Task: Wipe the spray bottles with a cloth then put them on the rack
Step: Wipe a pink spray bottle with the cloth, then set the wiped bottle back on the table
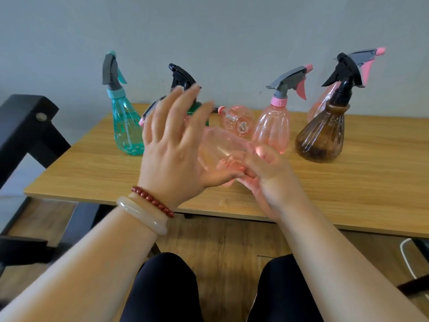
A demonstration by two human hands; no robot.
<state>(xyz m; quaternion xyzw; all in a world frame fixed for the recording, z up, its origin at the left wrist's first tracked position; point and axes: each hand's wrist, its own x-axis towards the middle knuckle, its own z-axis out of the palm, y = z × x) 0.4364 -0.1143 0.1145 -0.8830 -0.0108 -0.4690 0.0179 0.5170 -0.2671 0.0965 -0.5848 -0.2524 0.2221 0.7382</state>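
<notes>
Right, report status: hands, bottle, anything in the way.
Left hand open, fingers spread beside pink bottle. Right hand grips it above table. Other bottles behind, none in the way.

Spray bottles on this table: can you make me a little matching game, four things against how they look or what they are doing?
Things:
1. teal spray bottle
2. brown spray bottle
3. stickered pink bottle
4. right hand

States:
A. lies on its side
B. holds a clear pink bottle
C. stands upright, black sprayer head
D. stands upright, grey sprayer head

Pairs: 1-D, 2-C, 3-A, 4-B
</notes>
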